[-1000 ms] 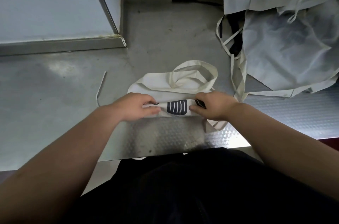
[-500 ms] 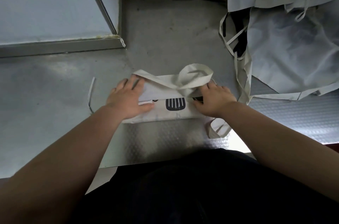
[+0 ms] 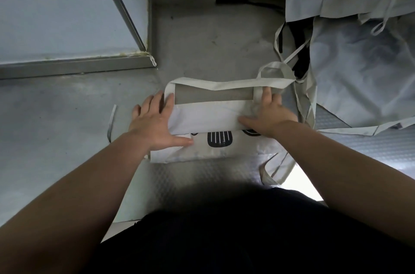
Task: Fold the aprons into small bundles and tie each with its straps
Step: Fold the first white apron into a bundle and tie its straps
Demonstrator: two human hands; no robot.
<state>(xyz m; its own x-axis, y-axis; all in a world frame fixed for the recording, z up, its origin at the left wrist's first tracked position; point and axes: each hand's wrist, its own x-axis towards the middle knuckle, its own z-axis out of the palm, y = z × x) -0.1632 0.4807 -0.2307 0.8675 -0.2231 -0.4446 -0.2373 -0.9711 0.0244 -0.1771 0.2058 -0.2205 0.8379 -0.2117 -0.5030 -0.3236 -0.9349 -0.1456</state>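
Both palms have gone from pinching to pressing: my left hand [image 3: 155, 123] and right hand [image 3: 267, 114] lie spread flat on the folded apron [image 3: 206, 116] on the tabletop [image 3: 67, 128], its neck loop [image 3: 224, 85] newly stretched wide, so tying looks near.

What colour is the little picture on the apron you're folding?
The printed shape is black with thin pale stripes, on the cream apron; head view.
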